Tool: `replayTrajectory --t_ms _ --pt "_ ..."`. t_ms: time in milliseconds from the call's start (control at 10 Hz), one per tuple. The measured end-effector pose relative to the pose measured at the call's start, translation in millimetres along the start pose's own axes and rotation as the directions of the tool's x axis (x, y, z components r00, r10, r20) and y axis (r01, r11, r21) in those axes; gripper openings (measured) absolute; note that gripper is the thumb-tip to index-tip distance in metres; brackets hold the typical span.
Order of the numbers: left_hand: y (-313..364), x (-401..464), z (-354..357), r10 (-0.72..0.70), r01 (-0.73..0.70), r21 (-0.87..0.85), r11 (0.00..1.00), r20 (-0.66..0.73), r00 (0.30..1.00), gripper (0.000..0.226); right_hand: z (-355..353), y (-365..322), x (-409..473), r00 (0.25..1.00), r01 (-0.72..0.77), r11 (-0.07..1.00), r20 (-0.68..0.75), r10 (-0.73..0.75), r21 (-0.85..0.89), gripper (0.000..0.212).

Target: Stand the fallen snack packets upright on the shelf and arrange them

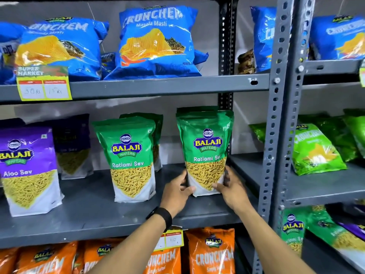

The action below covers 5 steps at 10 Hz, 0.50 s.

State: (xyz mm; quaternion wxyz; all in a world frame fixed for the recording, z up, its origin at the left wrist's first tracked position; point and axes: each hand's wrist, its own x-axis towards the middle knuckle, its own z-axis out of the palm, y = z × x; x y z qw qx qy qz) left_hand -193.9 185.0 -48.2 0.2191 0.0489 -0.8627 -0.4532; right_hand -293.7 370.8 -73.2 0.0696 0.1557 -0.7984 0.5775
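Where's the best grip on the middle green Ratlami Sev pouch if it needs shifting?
Probably low on its two side edges, from the front. The middle pouch stands upright and face-on, with bare shelf on both sides, so a hand fits each side. The filled lower half looks firmer than the flat top. Both the left hand and right hand grip the right pouch that way.

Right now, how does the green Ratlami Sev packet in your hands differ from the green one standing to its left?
The held packet is gripped at its base by the left hand and right hand; the free packet stands untouched. The held packet sits farther right, beside the shelf post; the free packet stands mid-shelf. Both are upright, facing forward, with another green packet behind.
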Motion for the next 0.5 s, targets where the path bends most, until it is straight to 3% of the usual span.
replayTrajectory --t_ms 300,400,500 --pt "2 -2 -4 -0.017 0.018 -0.018 1.0 0.047 0.999 0.075 -1 -6 -5 0.999 -0.046 0.999 0.01 0.046 0.004 0.078" --pt "4 -19 -29 -0.078 0.097 -0.121 0.988 0.154 0.985 0.086 -4 -21 -24 0.993 -0.081 0.997 -0.086 0.08 -0.004 0.084" --pt "2 -45 -75 0.037 -0.036 -0.081 0.996 0.011 0.999 0.079 8 -43 -58 0.929 0.022 0.983 -0.359 -0.087 -0.181 0.066"
